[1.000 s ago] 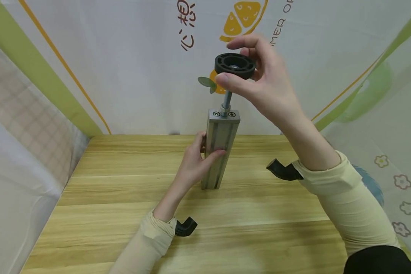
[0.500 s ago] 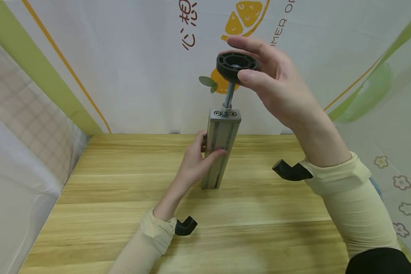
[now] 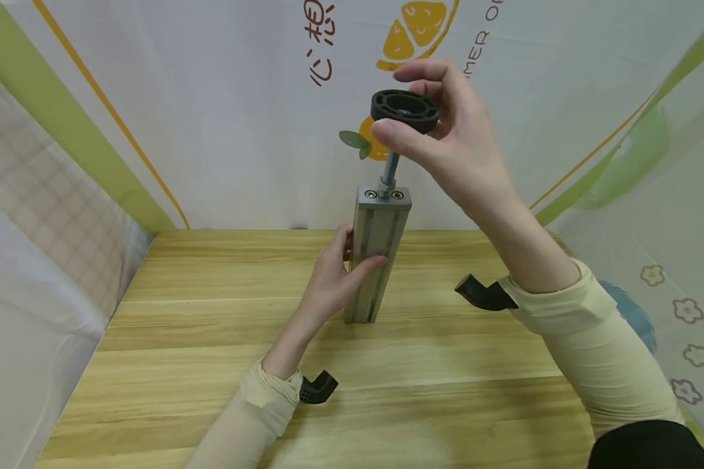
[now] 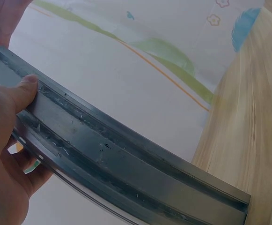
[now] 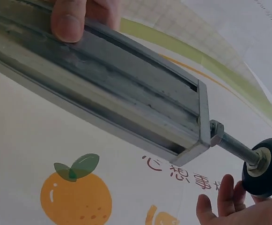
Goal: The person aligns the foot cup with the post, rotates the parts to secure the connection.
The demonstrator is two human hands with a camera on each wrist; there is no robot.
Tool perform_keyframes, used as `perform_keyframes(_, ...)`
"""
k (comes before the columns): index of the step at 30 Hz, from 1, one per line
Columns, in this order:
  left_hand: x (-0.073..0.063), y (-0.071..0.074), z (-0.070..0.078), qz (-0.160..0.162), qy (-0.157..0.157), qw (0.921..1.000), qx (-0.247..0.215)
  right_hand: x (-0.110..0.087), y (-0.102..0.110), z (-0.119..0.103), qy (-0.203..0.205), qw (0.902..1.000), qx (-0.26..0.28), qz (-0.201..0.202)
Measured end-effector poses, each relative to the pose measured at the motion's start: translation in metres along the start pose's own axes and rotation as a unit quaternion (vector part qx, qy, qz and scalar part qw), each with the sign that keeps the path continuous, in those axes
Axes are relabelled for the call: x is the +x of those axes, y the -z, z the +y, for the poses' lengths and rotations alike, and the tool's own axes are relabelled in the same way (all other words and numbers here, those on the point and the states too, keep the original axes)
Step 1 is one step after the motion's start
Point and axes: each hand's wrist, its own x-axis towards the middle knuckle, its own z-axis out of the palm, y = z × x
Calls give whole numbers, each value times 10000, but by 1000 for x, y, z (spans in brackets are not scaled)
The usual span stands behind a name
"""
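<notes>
Gripping the metal bar (image 3: 374, 244), left hand (image 3: 331, 277): thumb across the bar's near face, other fingers round its left side and behind. Right hand (image 3: 454, 127) above the bar, pinching the rim of a black round foot (image 3: 407, 104), thumb on the near side, index finger raised clear. Foot sits atop a metal rod (image 3: 391, 168) rising from the bar's end plate (image 3: 384, 200); nut (image 3: 386, 185) low on the rod, a screw to each side in the plate. Bar stands on end on the table (image 3: 199, 365). Behind the bar, white cloth (image 3: 252, 117) with printed orange fruit (image 5: 76, 199) and lettering.
</notes>
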Motion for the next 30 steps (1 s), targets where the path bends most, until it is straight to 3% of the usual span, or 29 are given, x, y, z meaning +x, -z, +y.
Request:
perform_keyframes(4, 0, 0, 1, -12, 68, 10000, 16, -2, 3, 6, -31, 9995, 285, -104)
perform_keyframes(8, 0, 1, 3, -69, 365, 9993, -98, -8, 10, 16, -206, 9979, 524, -313)
perform_keyframes(11, 0, 2, 4, -83, 501, 9985, -177, -14, 14, 25, -381, 9977, 343, -454)
perform_keyframes(18, 0, 2, 4, -29, 424, 9987, -287, -28, 13, 48, -823, 9935, 9, -786)
perform_keyframes(30, 2, 2, 3, -21, 410, 9987, -300, -47, 5, 81, -825, 9873, -402, -1297)
